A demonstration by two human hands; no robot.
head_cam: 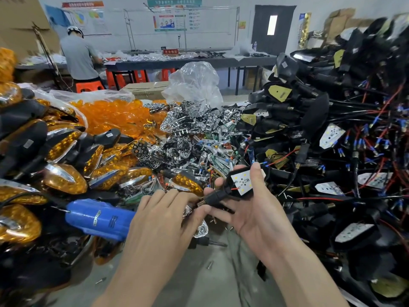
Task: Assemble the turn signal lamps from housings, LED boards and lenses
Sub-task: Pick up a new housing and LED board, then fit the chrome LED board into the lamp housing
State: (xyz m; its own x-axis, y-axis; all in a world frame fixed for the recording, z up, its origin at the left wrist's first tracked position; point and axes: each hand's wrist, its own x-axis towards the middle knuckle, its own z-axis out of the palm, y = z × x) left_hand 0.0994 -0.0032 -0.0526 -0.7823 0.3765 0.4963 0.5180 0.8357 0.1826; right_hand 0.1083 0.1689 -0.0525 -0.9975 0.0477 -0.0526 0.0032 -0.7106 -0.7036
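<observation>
Head view: cradling in right hand (250,213) a black housing (222,194), LED board (242,181) seated, lensless; pinching its stem with curled left hand (163,211). Heaped at left, finished amber lamps (64,180); piled at right, many housings (332,120) awaiting assembly.

Back wall (221,25) white, hung with printed charts (174,17) at upper centre and upper left. Dark door (261,29) upper right, its narrow pane lit bright. Long dark table (177,63) runs across mid-frame under a thin metal frame (130,29); a small red sign (170,51) stands on it. Orange-red stools (141,75) beneath. Person in grey shirt (78,56) at left, back turned. Large carton (20,23) upper left; stacked cartons (338,21) upper right; flat carton (146,89) at centre. Pale floor (233,98). Light even.
</observation>
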